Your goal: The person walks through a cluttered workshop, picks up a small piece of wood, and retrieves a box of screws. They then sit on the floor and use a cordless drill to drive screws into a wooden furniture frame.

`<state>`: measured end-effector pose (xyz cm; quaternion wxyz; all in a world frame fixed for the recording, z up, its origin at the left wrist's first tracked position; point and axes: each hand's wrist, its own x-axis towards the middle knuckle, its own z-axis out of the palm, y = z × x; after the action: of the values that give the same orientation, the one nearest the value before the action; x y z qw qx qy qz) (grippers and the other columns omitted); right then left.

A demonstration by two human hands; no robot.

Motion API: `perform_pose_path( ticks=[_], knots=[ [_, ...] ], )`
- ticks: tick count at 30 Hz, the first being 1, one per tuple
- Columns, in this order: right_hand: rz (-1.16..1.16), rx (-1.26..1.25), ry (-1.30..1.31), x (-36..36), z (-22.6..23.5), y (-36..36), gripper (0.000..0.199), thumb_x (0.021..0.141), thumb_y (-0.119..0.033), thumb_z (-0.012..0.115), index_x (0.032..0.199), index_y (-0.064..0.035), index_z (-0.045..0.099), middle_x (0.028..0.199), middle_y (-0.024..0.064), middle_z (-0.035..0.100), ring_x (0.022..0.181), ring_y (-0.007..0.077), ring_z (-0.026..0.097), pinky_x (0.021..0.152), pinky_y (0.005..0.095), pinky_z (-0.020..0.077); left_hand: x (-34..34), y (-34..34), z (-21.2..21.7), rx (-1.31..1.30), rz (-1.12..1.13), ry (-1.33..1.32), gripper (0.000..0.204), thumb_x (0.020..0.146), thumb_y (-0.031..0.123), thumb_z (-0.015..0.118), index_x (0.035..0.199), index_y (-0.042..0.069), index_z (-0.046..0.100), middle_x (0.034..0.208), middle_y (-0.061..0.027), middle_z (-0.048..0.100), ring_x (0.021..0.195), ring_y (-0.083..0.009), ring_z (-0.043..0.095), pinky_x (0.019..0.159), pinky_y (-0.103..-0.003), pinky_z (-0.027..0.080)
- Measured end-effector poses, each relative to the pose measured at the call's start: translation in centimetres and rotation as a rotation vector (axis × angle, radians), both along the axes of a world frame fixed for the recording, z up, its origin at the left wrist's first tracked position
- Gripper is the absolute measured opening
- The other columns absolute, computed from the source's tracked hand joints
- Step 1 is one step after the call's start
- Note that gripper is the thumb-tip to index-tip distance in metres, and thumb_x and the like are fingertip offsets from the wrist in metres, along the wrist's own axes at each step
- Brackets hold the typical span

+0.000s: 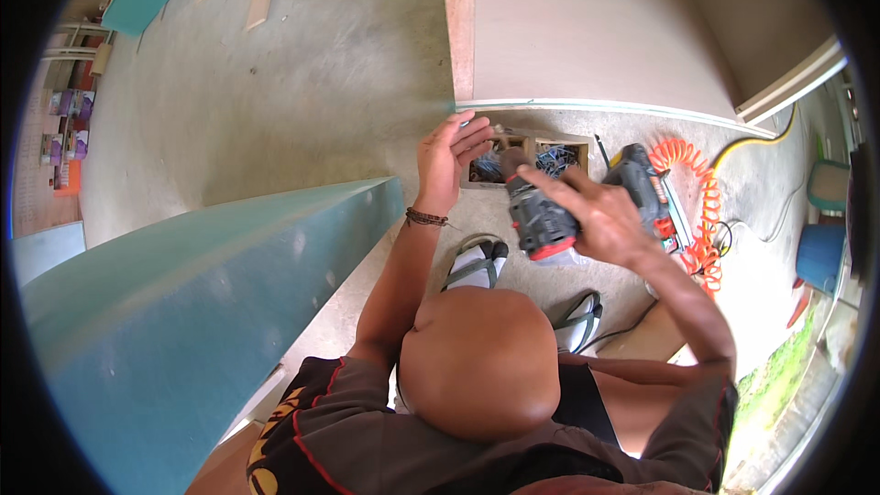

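My right hand [600,215] is wrapped round a black and red cordless drill [539,215], its nose pointing away from me over a wooden box [576,139]. Bluish screws or nails [555,160] lie in the box's compartments; the drill hides part of it. Close to the drill's nose, at the box's left side, my left hand [446,160] is raised with its fingers close together. A small pale-blue bit shows between the upper fingertips, too small to name. Beyond the box stands a large pale panel [596,27] with a wooden edge strip [461,27].
Right of the drill lies a black power tool [639,185] on an orange coiled hose [708,211]. A yellow hose [756,140] runs behind it. A long teal panel [202,284] rises at my left. My sandalled feet [477,264] are just below the box.
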<state>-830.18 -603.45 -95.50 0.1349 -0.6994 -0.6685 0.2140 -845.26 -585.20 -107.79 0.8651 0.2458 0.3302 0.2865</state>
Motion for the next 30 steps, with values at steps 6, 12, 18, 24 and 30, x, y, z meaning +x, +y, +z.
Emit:
perform_pose_path(
  ticks=[6, 12, 18, 24, 30],
  knots=[
    [-0.092, 0.069, 0.042, -4.3, -4.7, 1.8, 0.092, 0.065, 0.003, 0.069, 0.142, -0.0373, 0.04, 0.095, 0.0101, 0.058, 0.069, 0.0336, 0.064, 0.06, 0.0435, 0.0554, -0.6, 0.2, -0.8, 0.143, 0.011, 0.161, 0.038, 0.093, 0.011, 0.06, 0.126, -0.005, 0.05, 0.109, -0.0179, 0.065, 0.094, -0.0228, 0.067, 0.081, -0.033, 0.056],
    [-0.079, 0.049, -0.041, -4.3, -5.2, 2.8, 0.09, 0.064, 0.003, 0.068, 0.14, -0.0381, 0.043, 0.094, 0.0075, 0.057, 0.073, 0.0318, 0.064, 0.063, 0.0414, 0.0552, -0.3, 1.6, -1.9, -0.047, 0.004, 0.093, 0.027, 0.092, 0.019, 0.064, 0.11, 0.0, 0.061, 0.098, -0.0098, 0.068, 0.085, -0.0157, 0.066, 0.076, -0.027, 0.055],
    [-0.076, 0.075, -0.119, -4.2, -5.7, 2.7, 0.088, 0.065, 0.0, 0.068, 0.14, -0.0391, 0.043, 0.095, 0.0065, 0.057, 0.074, 0.0302, 0.065, 0.064, 0.0398, 0.0554, 0.0, 1.7, -2.4, -0.04, -0.088, 0.088, 0.024, 0.093, 0.022, 0.063, 0.104, 0.001, 0.063, 0.094, -0.0082, 0.067, 0.081, -0.0152, 0.065, 0.073, -0.026, 0.054],
    [-0.124, 0.048, -0.123, -4.9, -6.3, 2.8, 0.091, 0.064, -0.002, 0.071, 0.141, -0.0409, 0.04, 0.1, 0.0062, 0.058, 0.079, 0.0294, 0.065, 0.07, 0.0394, 0.0556, 0.6, 2.0, -1.4, -0.032, -0.145, 0.176, 0.028, 0.092, 0.03, 0.064, 0.101, 0.003, 0.064, 0.089, -0.0062, 0.067, 0.081, -0.0152, 0.065, 0.073, -0.029, 0.053],
    [-0.192, 0.071, -0.13, -5.6, -7.0, 3.3, 0.093, 0.062, -0.01, 0.076, 0.141, -0.0418, 0.039, 0.101, 0.0062, 0.057, 0.079, 0.0286, 0.065, 0.071, 0.039, 0.0556, 0.6, 3.2, -1.5, 0.16, -0.276, 0.341, 0.03, 0.091, 0.035, 0.064, 0.095, 0.006, 0.067, 0.087, -0.0037, 0.067, 0.077, -0.0124, 0.063, 0.071, -0.028, 0.049]
  ],
)
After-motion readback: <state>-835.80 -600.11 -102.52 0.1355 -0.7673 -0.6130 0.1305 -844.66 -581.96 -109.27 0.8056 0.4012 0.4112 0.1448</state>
